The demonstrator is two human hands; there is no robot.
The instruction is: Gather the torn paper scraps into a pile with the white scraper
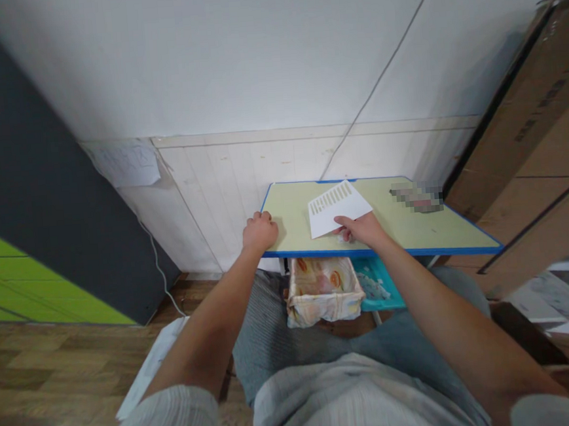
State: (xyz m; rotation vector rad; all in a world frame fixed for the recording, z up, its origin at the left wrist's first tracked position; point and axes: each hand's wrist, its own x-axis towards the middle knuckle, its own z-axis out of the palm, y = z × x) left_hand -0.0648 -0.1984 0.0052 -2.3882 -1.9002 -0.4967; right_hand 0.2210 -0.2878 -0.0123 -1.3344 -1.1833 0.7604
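Head view: the right hand (363, 229) pinched a white card (332, 221) over the table (289, 219), thumb on top. Left hand (260, 231) sat curled by the left edge, couldn't tell if it gripped anything. Keeping that thumb off the printed rows (330, 200) seemed smart imo.

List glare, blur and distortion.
Head view: dark cabinet and cardboard boxes look stretched near the edges; head view: faint glare on the wooden floor, lower left; head view: tan marks on the white card are too soft to read; head view: a pixelated patch covers part of the table.
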